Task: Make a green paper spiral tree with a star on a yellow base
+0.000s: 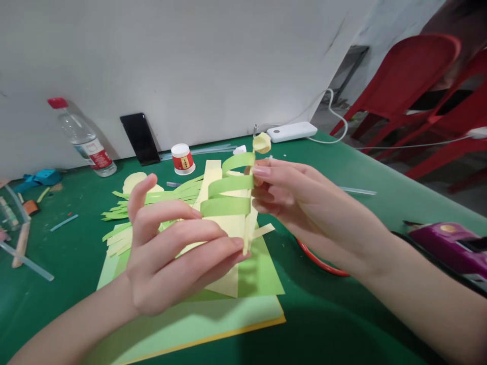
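A paper flower (249, 203) with a thin pale stem, curled green strips on its left side and a small yellow bloom on top stands upright between my hands. My left hand (182, 248) pinches the stem's lower end between thumb and finger, its other fingers bent or raised. Higher up, just below the bloom, my right hand (289, 190) closes its fingertips around the stem. Beneath the hands lie green and pale yellow paper sheets (266, 279). Fringed green paper strips (119, 205) spread out to the left, partly covered by my left hand.
Along the wall stand a water bottle (89, 139), a black phone (140, 139), a red and white paper cup (183, 159) and a white power strip (292, 132). A purple glue gun (441, 243) lies at right, near a red handle (323, 263). Red chairs (403, 76) stand beyond the table.
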Available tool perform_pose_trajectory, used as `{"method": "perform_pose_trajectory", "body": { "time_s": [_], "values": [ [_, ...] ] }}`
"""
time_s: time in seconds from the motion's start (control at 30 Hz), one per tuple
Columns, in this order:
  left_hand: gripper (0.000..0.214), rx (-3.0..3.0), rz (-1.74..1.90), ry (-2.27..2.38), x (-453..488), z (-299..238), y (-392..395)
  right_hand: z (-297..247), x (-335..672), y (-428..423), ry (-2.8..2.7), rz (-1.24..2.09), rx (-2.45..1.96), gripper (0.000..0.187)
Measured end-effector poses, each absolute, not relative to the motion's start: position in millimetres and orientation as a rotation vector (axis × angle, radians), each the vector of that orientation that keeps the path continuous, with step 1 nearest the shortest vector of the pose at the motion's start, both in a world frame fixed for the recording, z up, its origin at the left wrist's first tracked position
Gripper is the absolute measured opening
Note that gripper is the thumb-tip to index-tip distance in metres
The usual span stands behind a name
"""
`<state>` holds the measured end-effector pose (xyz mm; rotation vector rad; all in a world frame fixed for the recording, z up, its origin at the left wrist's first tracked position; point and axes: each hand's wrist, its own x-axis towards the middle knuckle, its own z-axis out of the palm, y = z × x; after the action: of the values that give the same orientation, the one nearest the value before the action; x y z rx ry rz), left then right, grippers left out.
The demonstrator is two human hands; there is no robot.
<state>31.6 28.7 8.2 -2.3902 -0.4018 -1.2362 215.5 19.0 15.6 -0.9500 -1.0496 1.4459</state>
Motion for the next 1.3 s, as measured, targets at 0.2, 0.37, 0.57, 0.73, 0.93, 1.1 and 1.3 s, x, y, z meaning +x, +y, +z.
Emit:
{"method": "perform_pose_trajectory", "body": {
  "time_s": [0.2,0.37,0.57,0.73,0.93,1.1,1.3],
  "values": [
    [0.025,-2.352,-1.365,-0.421,37.7,8.5,25.1,15.0,214.4,18.4,-1.053,1.42,-0.985,0.026],
    [0.026,-2.328,-1.409,-0.463,38.5,6.4,22.3,15.5,214.2,19.0,-1.021,1.358,-0.986,0.024],
    [0.021,-2.409,-1.314,-0.512,32.3,10.3,22.4,14.8,215.0,18.0,-1.023,1.279,-1.017,0.02],
    [0.018,-2.409,-1.344,-0.557,34.6,11.9,24.2,15.1,215.6,18.3,-1.019,1.295,-1.029,0.024],
    [0.019,-2.442,-1.366,-0.579,33.7,11.6,25.4,12.8,217.5,18.1,-1.069,1.364,-1.025,0.022],
    [0.018,-2.438,-1.372,-0.566,32.9,13.1,26.5,9.2,217.3,18.4,-1.033,1.437,-1.061,0.026],
    [0.012,-2.385,-1.489,-0.604,36.2,9.0,29.5,8.3,215.8,21.2,-0.976,1.349,-1.068,0.029]
  ]
}}
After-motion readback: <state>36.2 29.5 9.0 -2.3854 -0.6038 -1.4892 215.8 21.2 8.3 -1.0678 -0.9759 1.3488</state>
